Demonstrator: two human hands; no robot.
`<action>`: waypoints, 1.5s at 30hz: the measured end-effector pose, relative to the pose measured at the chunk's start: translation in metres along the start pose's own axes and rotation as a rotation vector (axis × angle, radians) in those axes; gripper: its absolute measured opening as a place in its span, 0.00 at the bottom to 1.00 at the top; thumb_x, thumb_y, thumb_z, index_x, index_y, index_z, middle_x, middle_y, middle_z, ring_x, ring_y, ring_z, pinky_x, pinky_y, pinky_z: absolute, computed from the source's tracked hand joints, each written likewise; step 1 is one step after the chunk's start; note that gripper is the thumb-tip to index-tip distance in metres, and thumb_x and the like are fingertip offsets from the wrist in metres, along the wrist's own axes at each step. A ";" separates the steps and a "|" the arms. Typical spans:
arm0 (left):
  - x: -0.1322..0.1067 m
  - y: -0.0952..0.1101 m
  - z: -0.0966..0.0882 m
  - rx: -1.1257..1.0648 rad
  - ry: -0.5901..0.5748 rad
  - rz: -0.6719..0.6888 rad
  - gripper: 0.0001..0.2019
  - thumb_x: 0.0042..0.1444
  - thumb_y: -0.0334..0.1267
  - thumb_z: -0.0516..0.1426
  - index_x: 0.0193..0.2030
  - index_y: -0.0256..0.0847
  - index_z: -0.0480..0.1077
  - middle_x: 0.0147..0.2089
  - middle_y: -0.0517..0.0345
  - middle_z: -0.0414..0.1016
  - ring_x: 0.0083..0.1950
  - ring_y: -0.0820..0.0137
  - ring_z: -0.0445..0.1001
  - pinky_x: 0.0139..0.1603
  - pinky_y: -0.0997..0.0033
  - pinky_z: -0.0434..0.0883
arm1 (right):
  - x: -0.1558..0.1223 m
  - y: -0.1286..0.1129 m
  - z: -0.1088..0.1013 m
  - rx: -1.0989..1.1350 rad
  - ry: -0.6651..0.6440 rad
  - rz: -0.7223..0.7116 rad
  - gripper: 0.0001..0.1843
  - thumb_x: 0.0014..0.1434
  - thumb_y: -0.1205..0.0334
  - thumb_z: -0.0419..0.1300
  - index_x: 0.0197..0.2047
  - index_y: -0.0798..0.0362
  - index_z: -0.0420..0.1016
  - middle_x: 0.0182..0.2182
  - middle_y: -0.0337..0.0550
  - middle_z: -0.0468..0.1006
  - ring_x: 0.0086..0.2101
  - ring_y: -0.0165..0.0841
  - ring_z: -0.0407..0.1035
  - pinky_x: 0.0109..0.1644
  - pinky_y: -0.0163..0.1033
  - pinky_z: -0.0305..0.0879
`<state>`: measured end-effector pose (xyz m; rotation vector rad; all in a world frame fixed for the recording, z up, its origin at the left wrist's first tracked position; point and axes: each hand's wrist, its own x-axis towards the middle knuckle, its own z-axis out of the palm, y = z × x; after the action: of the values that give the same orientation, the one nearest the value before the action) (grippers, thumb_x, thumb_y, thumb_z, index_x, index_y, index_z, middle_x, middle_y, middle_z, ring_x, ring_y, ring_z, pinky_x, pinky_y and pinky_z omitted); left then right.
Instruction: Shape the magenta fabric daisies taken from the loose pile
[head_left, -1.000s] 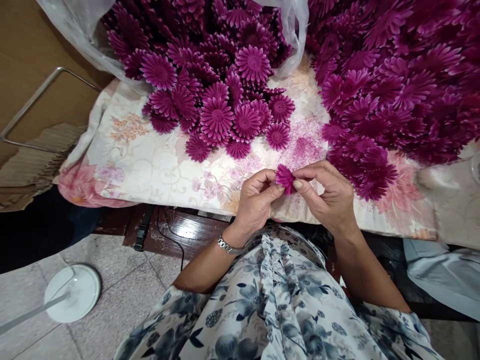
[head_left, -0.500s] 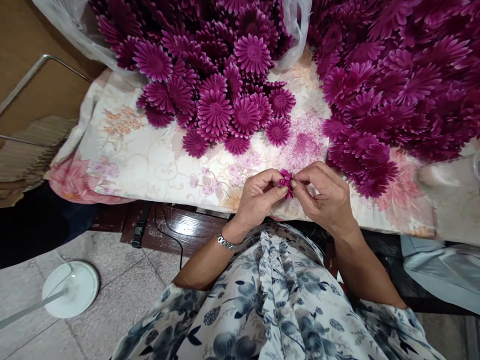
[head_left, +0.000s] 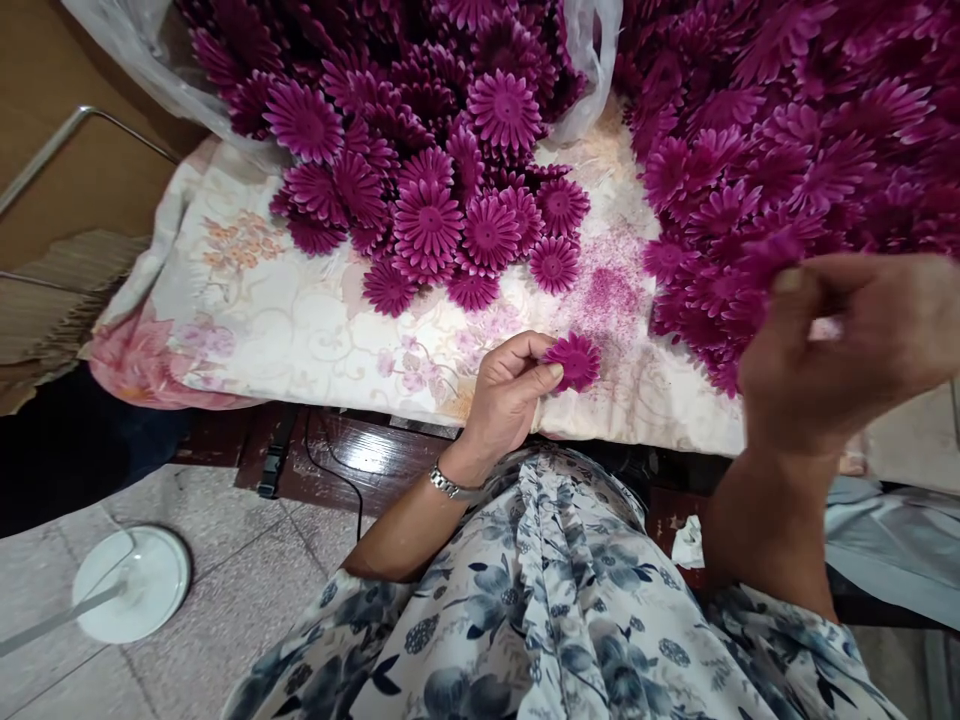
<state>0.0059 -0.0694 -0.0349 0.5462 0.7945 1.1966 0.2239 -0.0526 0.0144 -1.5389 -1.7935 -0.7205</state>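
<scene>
My left hand (head_left: 510,395) pinches a purple plastic daisy (head_left: 576,360) at its edge, face up, over the near edge of the flowered cloth (head_left: 300,320). My right hand (head_left: 847,350) is lifted to the right, close to the camera and blurred. Its thumb and fingers are curled together in a pinch, and a purple smear shows at the fingertips against the right-hand heap of flowers (head_left: 787,130). A second heap of flat daisies (head_left: 427,150) spills from a clear plastic bag (head_left: 592,60) at the back left.
Purple dust marks the cloth between the heaps. A dark wooden table edge (head_left: 360,455) with a black cable runs under the cloth. A white round stand base (head_left: 131,585) sits on the tiled floor at left, beside cardboard (head_left: 67,290) and a metal frame (head_left: 45,160).
Both hands were pinching one flower together. My right hand has now let go and swung up and to the right, while my left hand keeps the daisy, now turned face up.
</scene>
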 end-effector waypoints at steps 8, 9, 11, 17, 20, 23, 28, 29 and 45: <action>0.001 -0.001 0.008 0.031 0.003 0.001 0.10 0.39 0.36 0.67 0.24 0.37 0.70 0.22 0.65 0.68 0.23 0.81 0.64 0.26 0.80 0.62 | -0.006 -0.033 0.005 0.436 -0.207 -0.158 0.11 0.55 0.60 0.62 0.40 0.55 0.74 0.34 0.48 0.76 0.36 0.35 0.70 0.37 0.40 0.68; 0.000 -0.001 0.008 0.034 -0.008 0.007 0.09 0.40 0.35 0.67 0.25 0.37 0.70 0.22 0.64 0.69 0.24 0.80 0.66 0.27 0.80 0.63 | -0.010 -0.046 0.007 0.577 -0.286 -0.169 0.07 0.55 0.60 0.62 0.38 0.54 0.73 0.31 0.45 0.75 0.34 0.33 0.70 0.36 0.39 0.68; 0.000 -0.002 0.007 0.044 -0.022 0.004 0.08 0.41 0.36 0.67 0.25 0.37 0.72 0.23 0.63 0.72 0.26 0.79 0.68 0.30 0.79 0.65 | -0.016 -0.063 0.013 0.751 -0.390 -0.138 0.04 0.57 0.62 0.60 0.33 0.54 0.71 0.27 0.41 0.73 0.30 0.30 0.68 0.34 0.37 0.67; 0.000 -0.003 0.005 0.061 0.020 0.009 0.08 0.38 0.37 0.69 0.23 0.37 0.75 0.21 0.63 0.72 0.24 0.81 0.65 0.28 0.79 0.63 | -0.024 -0.063 0.016 0.714 -0.349 -0.138 0.03 0.58 0.67 0.58 0.32 0.55 0.69 0.25 0.43 0.74 0.29 0.31 0.67 0.33 0.37 0.66; 0.001 -0.003 0.006 0.053 0.022 0.019 0.08 0.38 0.36 0.69 0.22 0.37 0.75 0.21 0.63 0.71 0.23 0.82 0.64 0.27 0.80 0.62 | -0.026 -0.063 0.015 0.658 -0.340 -0.141 0.04 0.59 0.68 0.56 0.32 0.55 0.69 0.25 0.44 0.74 0.29 0.31 0.67 0.34 0.37 0.66; 0.000 -0.004 0.006 0.058 0.017 0.020 0.08 0.39 0.37 0.68 0.23 0.37 0.75 0.21 0.63 0.72 0.24 0.81 0.65 0.27 0.79 0.63 | -0.027 -0.066 0.014 0.638 -0.336 -0.120 0.05 0.60 0.68 0.54 0.32 0.55 0.69 0.24 0.44 0.73 0.28 0.31 0.66 0.33 0.36 0.65; -0.002 -0.005 0.006 0.064 0.011 0.017 0.10 0.40 0.39 0.68 0.23 0.36 0.73 0.21 0.63 0.71 0.23 0.79 0.67 0.27 0.79 0.65 | -0.027 -0.069 0.013 0.593 -0.305 -0.059 0.08 0.60 0.69 0.53 0.29 0.54 0.66 0.22 0.40 0.69 0.26 0.28 0.63 0.31 0.35 0.62; -0.002 -0.005 0.006 0.057 0.005 0.018 0.10 0.40 0.39 0.68 0.23 0.37 0.72 0.21 0.63 0.71 0.23 0.79 0.67 0.27 0.78 0.66 | -0.026 -0.068 0.013 0.561 -0.269 -0.064 0.07 0.60 0.70 0.53 0.29 0.53 0.66 0.21 0.39 0.68 0.25 0.28 0.63 0.30 0.35 0.61; -0.001 -0.007 0.007 0.146 0.032 0.081 0.10 0.47 0.38 0.64 0.24 0.37 0.68 0.22 0.65 0.64 0.24 0.81 0.60 0.25 0.80 0.59 | -0.005 -0.035 0.001 0.426 -0.271 -0.178 0.10 0.55 0.58 0.62 0.40 0.54 0.76 0.34 0.48 0.78 0.37 0.36 0.71 0.40 0.42 0.68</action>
<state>0.0153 -0.0726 -0.0358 0.6863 0.8992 1.2305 0.1892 -0.0598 0.0103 -1.2435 -2.1363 -0.1876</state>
